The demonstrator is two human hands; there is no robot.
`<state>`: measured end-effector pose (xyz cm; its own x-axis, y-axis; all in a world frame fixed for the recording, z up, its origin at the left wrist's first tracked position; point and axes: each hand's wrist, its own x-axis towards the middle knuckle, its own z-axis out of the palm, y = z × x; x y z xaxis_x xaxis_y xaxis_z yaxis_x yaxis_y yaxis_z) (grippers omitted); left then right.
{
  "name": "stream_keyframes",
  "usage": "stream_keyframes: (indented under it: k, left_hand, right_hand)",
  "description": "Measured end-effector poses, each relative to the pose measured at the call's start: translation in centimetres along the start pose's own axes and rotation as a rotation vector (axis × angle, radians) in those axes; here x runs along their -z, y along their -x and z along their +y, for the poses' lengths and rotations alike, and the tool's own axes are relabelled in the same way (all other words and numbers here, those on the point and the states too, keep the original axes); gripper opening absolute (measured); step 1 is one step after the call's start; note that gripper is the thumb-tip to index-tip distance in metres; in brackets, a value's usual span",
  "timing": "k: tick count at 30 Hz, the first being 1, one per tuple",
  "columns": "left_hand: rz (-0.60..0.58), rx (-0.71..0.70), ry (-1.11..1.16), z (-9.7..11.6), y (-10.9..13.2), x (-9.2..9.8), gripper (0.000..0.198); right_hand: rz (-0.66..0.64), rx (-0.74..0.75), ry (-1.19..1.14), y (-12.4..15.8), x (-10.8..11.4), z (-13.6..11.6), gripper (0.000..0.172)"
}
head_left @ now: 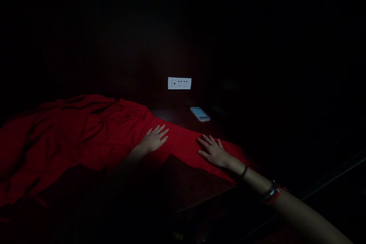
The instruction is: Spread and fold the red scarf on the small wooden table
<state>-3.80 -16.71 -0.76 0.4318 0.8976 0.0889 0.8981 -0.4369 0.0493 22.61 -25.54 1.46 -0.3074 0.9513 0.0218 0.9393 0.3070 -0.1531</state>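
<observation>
A large red cloth (183,141) lies across a dark wooden surface (191,187). Its left part is heaped in folds, while the stretch between my hands looks smooth and flat. My left hand (154,140) rests on the cloth near the edge of the folds, fingers spread, with a ring on one finger. Farther right, my right hand (214,151) lies palm down on the cloth's narrower end, its fingers spread too. Neither hand grips anything. Shadow hides most of my left forearm.
A white wall socket panel (179,83) sits on the dark wall behind the surface. On the surface below it lies a flat light-blue object (200,114), its face blurred out. The wooden surface's front edge runs below my right hand. Deep shadow covers the surroundings.
</observation>
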Motion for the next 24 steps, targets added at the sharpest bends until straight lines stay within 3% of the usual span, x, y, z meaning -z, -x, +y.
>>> stream_keyframes:
  k: [3, 6, 11, 24]
  left_hand:
    - [-0.001, 0.002, -0.009, 0.0, 0.1, -0.1, 0.047]
    - [-0.001, 0.0, 0.005, -0.3, -0.1, -0.2, 0.047]
    - [0.011, -0.028, 0.027, -0.6, -0.2, -0.3, 0.048]
    - [-0.015, -0.028, 0.028, -0.6, 0.0, 0.0, 0.049]
  right_hand:
    - [0.107, 0.397, -0.104, -1.7, 0.1, -3.9, 0.04]
    - [0.094, 0.616, -0.121, -2.5, -0.7, -6.5, 0.033]
    - [0.12, 0.703, -0.077, -1.3, -1.9, -5.8, 0.034]
    - [-0.165, 0.709, 0.011, -0.6, -0.2, -5.6, 0.044]
